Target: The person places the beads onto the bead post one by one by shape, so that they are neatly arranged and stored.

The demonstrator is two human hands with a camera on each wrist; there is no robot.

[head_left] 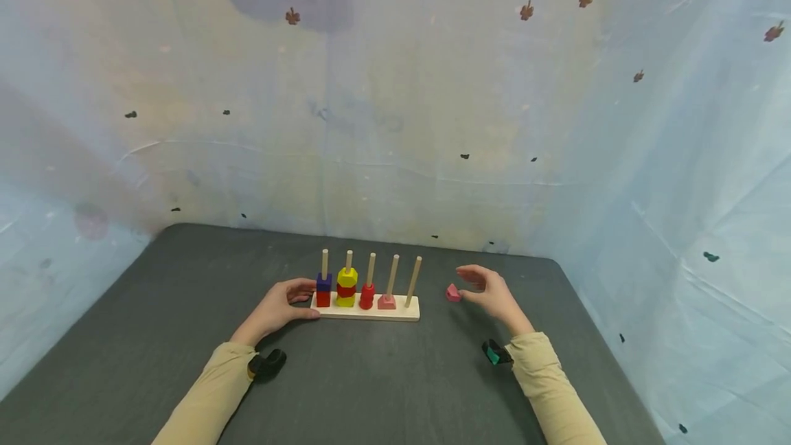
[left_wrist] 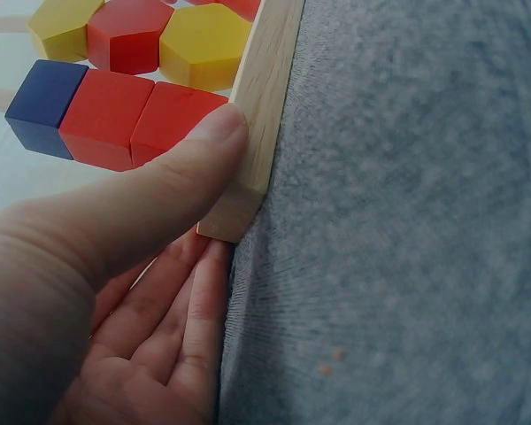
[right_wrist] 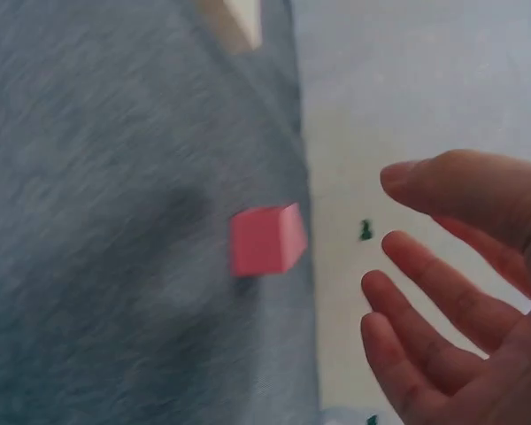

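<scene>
A pale wooden peg board (head_left: 395, 316) with upright pegs stands on the dark table. My left hand (head_left: 285, 304) grips its left end, thumb along the front edge (left_wrist: 217, 133) and fingers at the end and behind. Nearest that hand, a dark blue block (left_wrist: 46, 108) tops red blocks (left_wrist: 106, 119) on the first peg. The second peg bears yellow (head_left: 348, 276) and red hexagons, the third red rounded pieces (head_left: 367, 296), the fourth a pink triangular block (head_left: 386, 303). My right hand (head_left: 491, 294) hovers with spread fingers beside a loose pink block (right_wrist: 264, 241), apart from it in the right wrist view.
The fifth peg (head_left: 413, 282) is bare. The dark grey table (head_left: 383, 390) meets a pale printed curtain (head_left: 371, 122) at its back and sides. A black wrist strap (head_left: 267, 365) sits at the left wrist, another (head_left: 496, 352) at the right.
</scene>
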